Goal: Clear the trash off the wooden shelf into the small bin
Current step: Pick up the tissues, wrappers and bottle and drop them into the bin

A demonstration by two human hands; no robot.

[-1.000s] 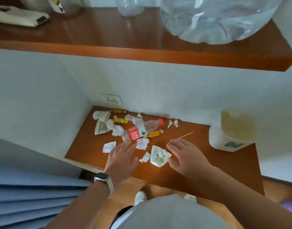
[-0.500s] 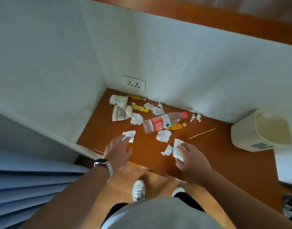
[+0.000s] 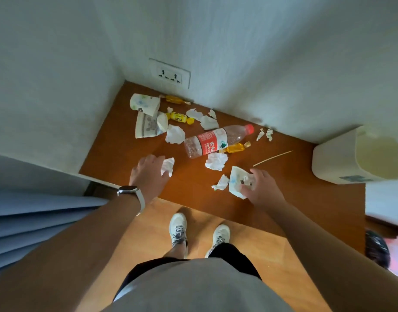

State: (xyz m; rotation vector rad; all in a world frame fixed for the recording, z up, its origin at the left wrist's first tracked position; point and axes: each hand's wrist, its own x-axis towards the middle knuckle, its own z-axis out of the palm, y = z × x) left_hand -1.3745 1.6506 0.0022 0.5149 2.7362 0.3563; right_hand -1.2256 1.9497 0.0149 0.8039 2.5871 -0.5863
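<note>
Hands now each clutch litter: left hand (image 3: 148, 174) a tissue wad (image 3: 167, 166), right hand (image 3: 262, 190) the paper wrapper (image 3: 236, 182).

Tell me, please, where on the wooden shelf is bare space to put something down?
Bare wood lies between the right hand, the thin stick and the small bin, along the front edge. Another patch lies left of the left hand, beside the wall. It is crowded around the plastic bottle, toward the back corner.

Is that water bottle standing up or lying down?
Lying down. The water bottle rests on its side on the wooden shelf, red cap toward the wall.
</note>
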